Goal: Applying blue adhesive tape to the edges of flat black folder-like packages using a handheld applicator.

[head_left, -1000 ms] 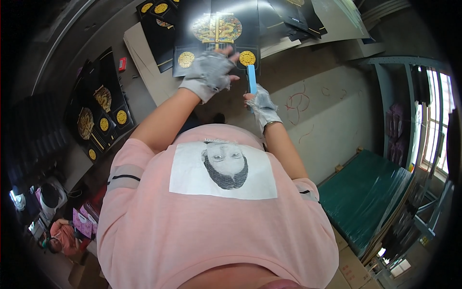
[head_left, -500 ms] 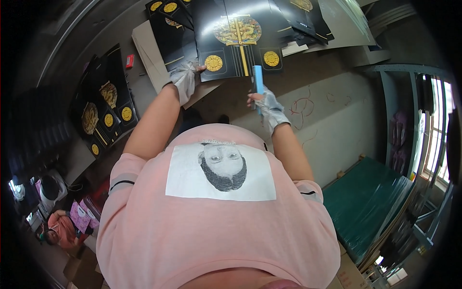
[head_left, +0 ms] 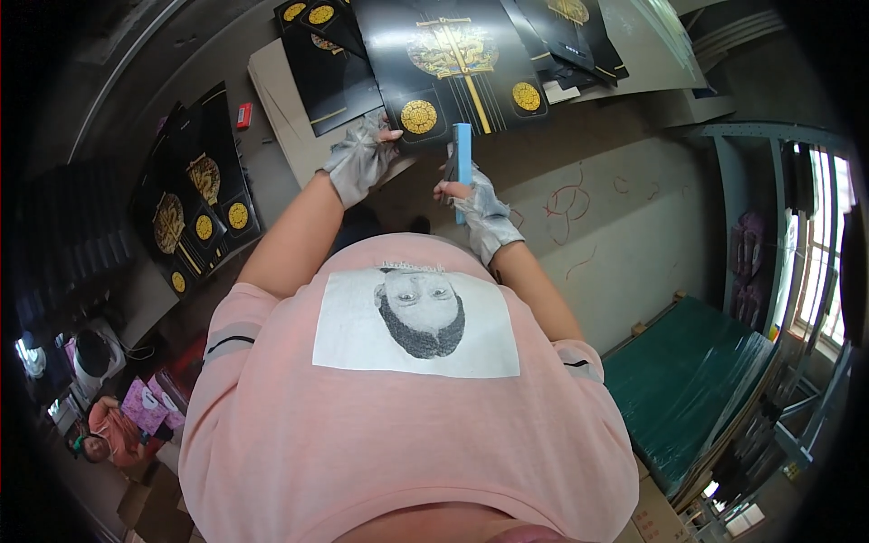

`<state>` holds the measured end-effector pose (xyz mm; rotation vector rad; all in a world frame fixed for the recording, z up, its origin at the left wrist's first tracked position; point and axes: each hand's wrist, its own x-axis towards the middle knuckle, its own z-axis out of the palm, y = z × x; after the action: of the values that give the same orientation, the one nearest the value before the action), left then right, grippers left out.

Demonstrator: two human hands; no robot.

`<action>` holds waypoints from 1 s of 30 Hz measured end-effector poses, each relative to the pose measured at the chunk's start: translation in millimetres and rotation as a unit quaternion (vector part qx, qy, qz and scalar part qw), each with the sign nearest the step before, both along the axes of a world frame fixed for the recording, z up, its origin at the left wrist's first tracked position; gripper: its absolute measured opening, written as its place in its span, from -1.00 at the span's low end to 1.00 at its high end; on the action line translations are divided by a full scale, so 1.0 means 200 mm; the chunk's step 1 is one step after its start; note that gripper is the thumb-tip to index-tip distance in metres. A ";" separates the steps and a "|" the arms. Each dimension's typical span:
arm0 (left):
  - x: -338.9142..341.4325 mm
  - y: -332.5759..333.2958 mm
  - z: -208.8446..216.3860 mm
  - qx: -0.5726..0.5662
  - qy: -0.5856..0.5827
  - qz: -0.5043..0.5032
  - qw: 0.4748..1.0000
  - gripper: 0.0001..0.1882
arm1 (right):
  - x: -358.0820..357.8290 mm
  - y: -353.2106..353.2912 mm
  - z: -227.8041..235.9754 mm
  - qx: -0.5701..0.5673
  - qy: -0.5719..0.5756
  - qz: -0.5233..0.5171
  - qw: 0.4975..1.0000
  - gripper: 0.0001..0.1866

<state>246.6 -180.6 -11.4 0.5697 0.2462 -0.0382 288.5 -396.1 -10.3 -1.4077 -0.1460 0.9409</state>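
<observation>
A black printed sheet (head_left: 507, 90) with gold round emblems and a golden lute-like design lies at the top middle. Its near left corner is pinched in my left hand (head_left: 360, 161), which wears a grey-white fingerless glove, thumb on top. My right hand (head_left: 484, 206), gloved the same way, is closed round a long light-blue tool (head_left: 463, 154) with a dark part along its side; its exact kind is not clear. The tool stands just at the sheet's near edge; whether it touches cannot be seen.
More black printed sheets (head_left: 328, 89) lie at the far left and far right of the worktable, with brown board (head_left: 272, 100) beneath. Others (head_left: 195, 195) lie left beside a small red box (head_left: 244, 115). A green wrapped stack (head_left: 688, 389) stands right. Another person (head_left: 113, 430) is far left.
The held sheet has shifted a little right and tilted, with my left hand moving right and slightly nearer. My right hand and the blue tool have moved left.
</observation>
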 end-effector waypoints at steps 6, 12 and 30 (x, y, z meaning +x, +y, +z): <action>0.00 0.04 0.00 0.023 0.091 0.046 0.994 -0.66 | 0.05 -0.05 -0.11 0.012 0.085 -0.106 0.991 -0.61; -0.02 0.11 -0.12 0.006 0.116 0.048 0.992 -0.74 | 0.06 -0.05 -0.13 0.011 0.077 -0.110 0.991 -0.59; 0.03 0.28 -0.10 0.106 0.110 0.151 0.977 -0.80 | -0.01 -0.06 -0.09 -0.012 -0.033 -0.070 0.997 -0.57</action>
<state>253.5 -124.5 -31.4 0.7370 0.5556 0.2221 286.9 -409.0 -27.7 -1.4518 -0.0846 0.7831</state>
